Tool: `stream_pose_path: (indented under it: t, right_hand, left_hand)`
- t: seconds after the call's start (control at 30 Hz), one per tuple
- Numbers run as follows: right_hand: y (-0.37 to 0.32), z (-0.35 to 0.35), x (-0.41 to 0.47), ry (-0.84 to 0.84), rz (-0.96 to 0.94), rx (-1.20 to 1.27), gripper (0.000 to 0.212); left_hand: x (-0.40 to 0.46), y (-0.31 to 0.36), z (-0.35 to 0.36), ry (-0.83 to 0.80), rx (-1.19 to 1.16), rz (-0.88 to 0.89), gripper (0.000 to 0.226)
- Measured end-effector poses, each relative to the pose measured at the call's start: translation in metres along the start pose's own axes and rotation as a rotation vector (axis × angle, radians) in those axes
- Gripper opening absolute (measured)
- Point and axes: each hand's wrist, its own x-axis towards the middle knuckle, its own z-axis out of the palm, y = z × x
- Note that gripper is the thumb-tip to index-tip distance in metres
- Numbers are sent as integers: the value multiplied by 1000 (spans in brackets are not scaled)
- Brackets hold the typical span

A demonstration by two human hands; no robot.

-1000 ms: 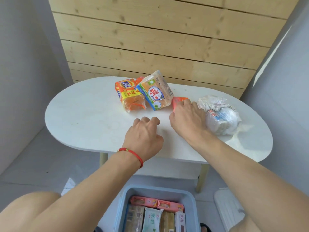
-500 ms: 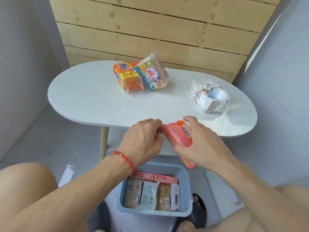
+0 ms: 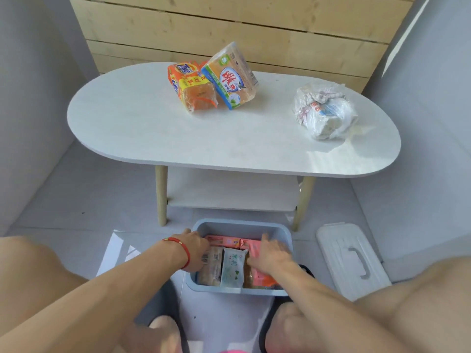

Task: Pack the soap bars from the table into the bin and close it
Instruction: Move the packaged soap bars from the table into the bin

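Note:
The blue bin point(image 3: 239, 225) stands on the floor between my feet, holding several soap bars on edge, among them a white-green pack point(image 3: 233, 268). My right hand point(image 3: 270, 254) grips a pink soap bar point(image 3: 258, 277) at the bin's right side. My left hand point(image 3: 196, 247) reaches into the left side, fingers resting on a beige bar point(image 3: 211, 270) and gripping nothing. On the white table point(image 3: 153, 128) lie an orange soap pack point(image 3: 191, 87), a green-edged soap pack point(image 3: 232, 77) leaning on it, and a clear bag of white soap point(image 3: 326, 110).
The bin's white lid point(image 3: 351, 261) lies on the floor to the right of the bin. Wooden table legs point(image 3: 161, 194) and a lower shelf point(image 3: 229, 192) stand just behind the bin. Grey walls close in on both sides.
Both hands came down from the table's front edge into the bin, the right one carrying the pink soap bar. My view tilted downward.

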Motion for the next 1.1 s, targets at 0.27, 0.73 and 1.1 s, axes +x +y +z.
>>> stream_pose_path:
  t: [0.27, 0.73, 1.1]
  right_hand:
    - [-1, 53, 21, -55, 75, 129, 83]
    - [5, 58, 17, -298, -149, -151, 53]
    - [-33, -107, -57, -91, -481, 201, 35]
  left_hand:
    - [-3, 8, 7, 126, -123, 100, 39]
    - [12, 12, -3, 17, 47, 81, 34]
    - [-68, -10, -137, 746, -330, 214, 29]
